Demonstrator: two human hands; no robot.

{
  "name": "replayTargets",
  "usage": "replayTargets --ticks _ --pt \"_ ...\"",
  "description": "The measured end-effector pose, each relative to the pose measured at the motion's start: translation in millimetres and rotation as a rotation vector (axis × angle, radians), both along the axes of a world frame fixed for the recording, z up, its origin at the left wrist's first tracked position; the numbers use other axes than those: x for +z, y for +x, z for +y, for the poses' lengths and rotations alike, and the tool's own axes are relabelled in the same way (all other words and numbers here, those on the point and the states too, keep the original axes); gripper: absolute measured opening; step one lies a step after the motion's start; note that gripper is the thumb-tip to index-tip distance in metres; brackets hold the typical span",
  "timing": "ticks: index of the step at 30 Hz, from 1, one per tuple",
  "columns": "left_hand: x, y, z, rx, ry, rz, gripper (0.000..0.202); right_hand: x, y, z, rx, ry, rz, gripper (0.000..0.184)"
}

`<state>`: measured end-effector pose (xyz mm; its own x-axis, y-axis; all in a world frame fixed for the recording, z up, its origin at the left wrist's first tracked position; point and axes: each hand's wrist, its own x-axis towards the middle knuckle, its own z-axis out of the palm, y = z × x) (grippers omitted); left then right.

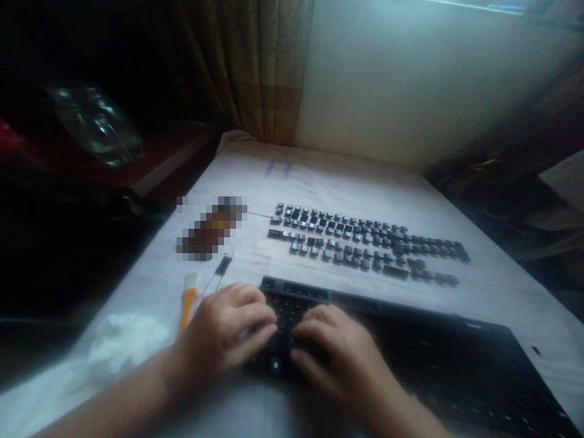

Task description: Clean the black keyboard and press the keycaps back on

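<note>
I see the left hand (232, 331) and right hand (342, 350) curled at the left end of the keyboard (438, 350), grip unclear to me; its long axis slants toward the white sheet's (356, 188) right edge.

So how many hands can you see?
2: the left hand at the left end of the black keyboard, and the right hand beside it, over the keyboard.

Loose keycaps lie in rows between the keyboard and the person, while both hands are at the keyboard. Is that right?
No: the head view shows the loose keycaps in rows beyond the keyboard. The left hand and right hand are indeed at it.
</note>
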<state>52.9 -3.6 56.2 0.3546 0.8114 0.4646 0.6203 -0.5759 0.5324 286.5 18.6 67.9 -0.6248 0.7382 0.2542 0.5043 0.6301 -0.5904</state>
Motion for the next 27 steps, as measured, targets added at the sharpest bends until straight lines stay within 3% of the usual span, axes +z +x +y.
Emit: replayTargets --ticks 7,27 --pt "-3.0 3.2 -7.6 -0.168 0.159 0.086 0.011 -1.8 -2.3 -4.5 -0.019 -0.021 -0.04 0.014" --pt "2.9 4.8 -7.8 -0.221 0.268 0.264 0.011 -8.3 -3.4 -10.0 -0.058 0.002 0.053 0.015"
